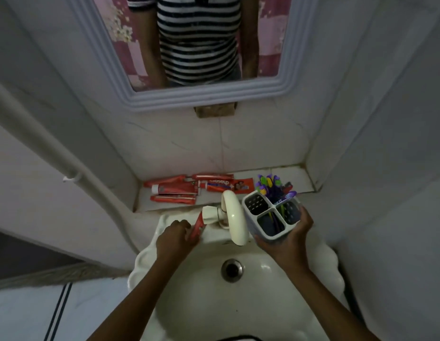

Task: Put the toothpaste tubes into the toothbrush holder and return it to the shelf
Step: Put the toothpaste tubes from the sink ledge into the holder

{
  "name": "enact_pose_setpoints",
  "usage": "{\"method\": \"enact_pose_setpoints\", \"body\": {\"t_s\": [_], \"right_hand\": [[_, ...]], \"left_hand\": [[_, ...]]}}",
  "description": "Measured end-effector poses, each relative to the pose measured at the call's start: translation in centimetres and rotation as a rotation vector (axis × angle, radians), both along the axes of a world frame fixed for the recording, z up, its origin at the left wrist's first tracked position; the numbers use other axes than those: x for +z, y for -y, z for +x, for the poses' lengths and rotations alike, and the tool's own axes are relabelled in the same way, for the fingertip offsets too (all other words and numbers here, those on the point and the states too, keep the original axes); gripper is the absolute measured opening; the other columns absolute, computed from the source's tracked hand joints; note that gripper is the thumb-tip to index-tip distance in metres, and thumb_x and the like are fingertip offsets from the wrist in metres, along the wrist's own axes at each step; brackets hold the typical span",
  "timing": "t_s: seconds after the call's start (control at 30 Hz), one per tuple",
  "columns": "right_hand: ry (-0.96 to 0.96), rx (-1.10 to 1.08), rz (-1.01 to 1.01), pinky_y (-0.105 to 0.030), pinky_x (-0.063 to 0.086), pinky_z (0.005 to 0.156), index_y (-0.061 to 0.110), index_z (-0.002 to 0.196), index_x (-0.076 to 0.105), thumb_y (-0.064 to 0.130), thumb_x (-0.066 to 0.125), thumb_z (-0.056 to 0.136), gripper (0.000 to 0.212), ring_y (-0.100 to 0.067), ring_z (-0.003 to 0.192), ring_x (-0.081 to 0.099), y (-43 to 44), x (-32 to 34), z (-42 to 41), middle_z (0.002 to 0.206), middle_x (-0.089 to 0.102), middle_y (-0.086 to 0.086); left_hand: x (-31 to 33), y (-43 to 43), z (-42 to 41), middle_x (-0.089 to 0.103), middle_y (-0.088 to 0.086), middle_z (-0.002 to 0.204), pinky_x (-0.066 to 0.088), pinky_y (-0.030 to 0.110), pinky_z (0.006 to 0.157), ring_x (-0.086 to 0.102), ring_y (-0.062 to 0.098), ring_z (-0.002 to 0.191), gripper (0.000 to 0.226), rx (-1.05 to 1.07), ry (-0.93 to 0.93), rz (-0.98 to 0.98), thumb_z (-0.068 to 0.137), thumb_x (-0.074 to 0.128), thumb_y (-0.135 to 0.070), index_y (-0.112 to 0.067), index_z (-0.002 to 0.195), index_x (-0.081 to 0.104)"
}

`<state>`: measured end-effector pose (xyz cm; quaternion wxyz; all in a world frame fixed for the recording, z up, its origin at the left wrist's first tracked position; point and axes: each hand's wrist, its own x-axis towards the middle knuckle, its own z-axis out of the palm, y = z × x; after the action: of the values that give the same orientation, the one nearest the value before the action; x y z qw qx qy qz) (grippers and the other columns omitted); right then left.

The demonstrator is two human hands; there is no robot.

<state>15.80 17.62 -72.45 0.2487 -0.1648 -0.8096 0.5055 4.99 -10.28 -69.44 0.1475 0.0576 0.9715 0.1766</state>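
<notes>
My right hand [286, 238] grips the white four-compartment toothbrush holder [272, 214] above the right side of the sink. Several purple, green and yellow toothbrushes [269, 184] stick out of its far compartment. My left hand [176, 238] is shut on a red toothpaste tube [198, 228] just left of the tap, over the sink's back rim. Several more red toothpaste tubes [182, 189] lie flat on the tiled shelf [300, 177] behind the sink, left of its middle.
A cream tap [235, 217] curves forward between my two hands. The white sink [263, 286] with its drain [232, 269] fills the lower middle. A framed mirror [204, 94] hangs above the shelf. A white pipe [66, 168] runs down the left wall.
</notes>
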Motion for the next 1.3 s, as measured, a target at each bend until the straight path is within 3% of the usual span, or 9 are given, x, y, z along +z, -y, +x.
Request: {"method": "enact_pose_setpoints", "body": {"t_s": [0.13,0.23,0.37,0.5,0.63,0.73,1.0,1.13,1.3], "right_hand": [[0.007,-0.014,-0.006,-0.054,0.055,0.105,0.013,0.151,0.016,0.016,0.104,0.048,0.136,-0.027,0.142,0.048,0.2,-0.4,0.2,0.157,0.028,-0.013],[0.006,-0.016,-0.041,-0.055,0.055,0.106,0.017,0.153,0.014,0.021,0.103,0.05,0.137,-0.026,0.143,0.047,0.2,-0.8,0.1,0.159,0.027,-0.012],[0.027,0.03,-0.101,-0.055,0.055,0.104,0.015,0.154,0.009,0.024,0.103,0.049,0.141,-0.028,0.145,0.045,0.0,-1.4,-0.1,0.161,0.026,-0.009],[0.048,-0.037,-0.18,-0.003,0.037,0.105,0.036,0.155,0.012,0.022,0.102,0.055,0.135,-0.011,0.14,0.04,0.7,-1.2,0.2,0.153,0.036,0.01],[0.037,0.012,-0.089,-0.05,0.054,0.108,0.013,0.152,0.012,0.022,0.103,0.05,0.138,-0.026,0.143,0.048,0.4,-0.9,0.0,0.159,0.03,-0.016],[0.05,0.017,-0.068,-0.055,0.058,0.1,0.005,0.15,0.015,0.023,0.102,0.05,0.134,-0.031,0.14,0.051,0.2,-0.9,-0.2,0.155,0.033,-0.018],[0.021,0.012,-0.096,-0.049,0.056,0.106,0.014,0.153,0.012,0.034,0.099,0.05,0.136,-0.027,0.143,0.048,0.5,-0.9,0.0,0.156,0.031,-0.018],[0.016,0.028,-0.137,-0.017,0.049,0.106,0.021,0.155,0.008,0.04,0.096,0.049,0.14,-0.024,0.143,0.047,0.6,-1.2,0.0,0.157,0.03,-0.017],[-0.031,0.012,-0.115,-0.005,0.043,0.103,0.034,0.151,0.012,0.035,0.095,0.048,0.132,-0.013,0.138,0.044,1.1,-0.9,-0.1,0.155,0.029,-0.021]], "left_hand": [[0.3,-0.8,-1.0,0.07,-0.005,0.087,0.059,0.036,0.069,0.069,0.016,0.074,0.045,0.009,-0.107,-0.026,0.078,0.057,-0.066,-0.026,0.095,0.066],[1.0,-0.1,-2.9,0.069,0.003,0.104,0.057,0.038,0.074,0.066,0.024,0.092,0.025,-0.011,-0.255,-0.039,0.088,0.061,-0.036,-0.02,0.106,0.066],[1.8,1.3,-8.1,0.069,0.017,0.096,0.055,0.043,0.067,0.064,0.036,0.08,0.029,-0.159,-0.482,-0.316,0.075,0.051,0.003,-0.008,0.097,0.066],[3.4,1.6,-12.9,0.065,0.014,0.105,0.047,0.043,0.079,0.06,0.035,0.095,0.034,-0.356,-0.377,-0.562,0.077,0.052,-0.007,-0.012,0.108,0.063],[4.5,0.5,-15.5,0.059,0.011,0.125,0.043,0.04,0.091,0.055,0.032,0.117,0.045,-0.56,-0.256,-0.681,0.086,0.06,-0.034,-0.018,0.128,0.054],[4.8,0.1,-16.8,0.061,0.008,0.124,0.046,0.038,0.093,0.057,0.029,0.12,0.05,-0.629,-0.242,-0.716,0.081,0.064,-0.049,-0.021,0.122,0.058],[5.9,-0.4,-17.7,0.063,0.01,0.127,0.05,0.036,0.091,0.059,0.029,0.119,0.054,-0.751,-0.243,-0.692,0.079,0.07,-0.042,-0.014,0.124,0.06],[8.4,0.1,-17.5,0.065,0.012,0.114,0.049,0.037,0.082,0.061,0.03,0.108,0.043,-0.659,-0.281,-0.486,0.077,0.074,-0.04,-0.013,0.109,0.065],[14.5,-1.6,-14.8,0.069,0.001,0.095,0.043,0.028,0.065,0.065,0.021,0.087,0.024,-0.43,-0.262,-0.183,0.081,0.072,-0.034,-0.02,0.099,0.066]]}}
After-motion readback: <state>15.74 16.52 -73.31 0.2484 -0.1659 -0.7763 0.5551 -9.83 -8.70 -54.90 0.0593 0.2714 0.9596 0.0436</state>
